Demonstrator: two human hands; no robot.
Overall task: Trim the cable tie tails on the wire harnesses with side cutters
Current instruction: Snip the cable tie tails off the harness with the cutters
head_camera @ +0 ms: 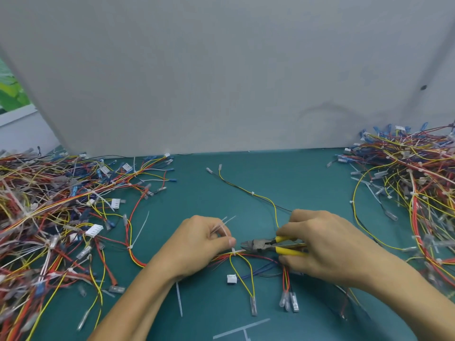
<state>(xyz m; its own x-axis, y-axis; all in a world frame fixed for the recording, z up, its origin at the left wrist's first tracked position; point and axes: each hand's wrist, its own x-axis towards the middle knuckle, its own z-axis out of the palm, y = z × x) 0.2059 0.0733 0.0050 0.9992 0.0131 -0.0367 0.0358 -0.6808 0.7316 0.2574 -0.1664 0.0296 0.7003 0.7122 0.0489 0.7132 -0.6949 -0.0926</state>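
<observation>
Right grip [320, 244] on side cutters [258, 245], tips beside tie [233, 251] in left grip [204, 239]

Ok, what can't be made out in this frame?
Head view only:
- Cutters tips against the tie: too small to tell contact.
- Tails in the left hand: blurred, count unclear.
- Harness under the right hand: hidden by it.
- Right pile: cut off by the frame edge.

Matt green mat [307, 183]; side cutters [273, 246], dark metal, yellow plastic handles.
</observation>
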